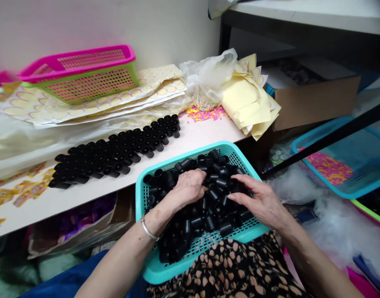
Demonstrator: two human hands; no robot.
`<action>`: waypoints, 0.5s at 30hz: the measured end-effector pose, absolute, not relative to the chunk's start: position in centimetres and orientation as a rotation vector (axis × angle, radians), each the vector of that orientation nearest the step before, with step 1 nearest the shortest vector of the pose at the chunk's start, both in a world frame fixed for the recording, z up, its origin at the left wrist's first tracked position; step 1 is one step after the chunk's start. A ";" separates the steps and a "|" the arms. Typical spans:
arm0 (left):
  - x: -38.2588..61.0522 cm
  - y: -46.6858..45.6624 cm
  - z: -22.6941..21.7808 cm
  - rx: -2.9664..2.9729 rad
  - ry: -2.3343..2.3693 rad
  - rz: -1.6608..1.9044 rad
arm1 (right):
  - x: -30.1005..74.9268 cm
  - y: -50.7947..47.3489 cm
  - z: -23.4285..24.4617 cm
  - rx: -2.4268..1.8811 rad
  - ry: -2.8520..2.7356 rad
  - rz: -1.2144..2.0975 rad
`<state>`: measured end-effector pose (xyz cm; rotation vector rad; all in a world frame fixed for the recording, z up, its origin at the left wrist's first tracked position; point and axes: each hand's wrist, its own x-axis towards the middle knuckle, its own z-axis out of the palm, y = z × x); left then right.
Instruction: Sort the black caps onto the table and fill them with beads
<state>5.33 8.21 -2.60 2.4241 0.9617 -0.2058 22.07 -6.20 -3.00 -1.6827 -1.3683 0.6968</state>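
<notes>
A teal mesh basket (146, 265) rests on my lap, filled with several loose black plastic caps (208, 215). My left hand (186, 188) is curled down into the pile, its fingers closed among the caps. My right hand (260, 198) lies on the pile beside it, fingers bent and pinching at caps near the middle. Which cap each hand holds is hidden. On the white table (190, 136) beyond the basket, rows of the same black caps (115, 153) stand packed side by side.
A pink basket nested in a green one (84, 74) sits on sticker sheets (152, 89) at the back. A clear plastic bag (208, 78), yellow backing papers (248, 99) and small coloured stickers (205, 114) lie behind. A second teal basket (342, 161) stands at right.
</notes>
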 end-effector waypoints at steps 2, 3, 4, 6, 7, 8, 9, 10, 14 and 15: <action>5.1 8.2 -2.8 2.372 0.945 -0.204 | 21.9 -5.9 -2.9 -1.657 -1.407 0.691; 4.9 8.3 -2.9 2.349 0.956 -0.195 | 21.8 -5.8 -2.9 -1.636 -1.436 0.702; 4.8 8.3 -2.8 2.323 0.973 -0.180 | 21.7 -5.7 -2.8 -1.614 -1.463 0.719; 4.4 8.4 -2.4 2.261 0.992 -0.134 | 21.4 -5.4 -2.6 -1.585 -1.494 0.758; 4.3 8.4 -2.0 2.193 0.985 -0.096 | 21.3 -5.2 -2.5 -1.582 -1.500 0.769; 4.1 8.3 -1.4 2.098 0.968 -0.047 | 21.2 -5.1 -2.3 -1.581 -1.504 0.770; 3.9 8.3 -0.8 1.985 0.945 0.003 | 21.1 -4.9 -2.1 -1.577 -1.509 0.763; 3.7 8.2 -0.2 1.868 0.920 0.048 | 21.0 -4.8 -1.9 -1.567 -1.520 0.755; 3.5 7.9 1.2 1.635 0.849 0.103 | 21.1 -4.3 -1.6 -1.506 -1.584 0.752; 3.5 7.9 1.3 1.628 0.838 0.095 | 21.1 -4.3 -1.6 -1.499 -1.594 0.761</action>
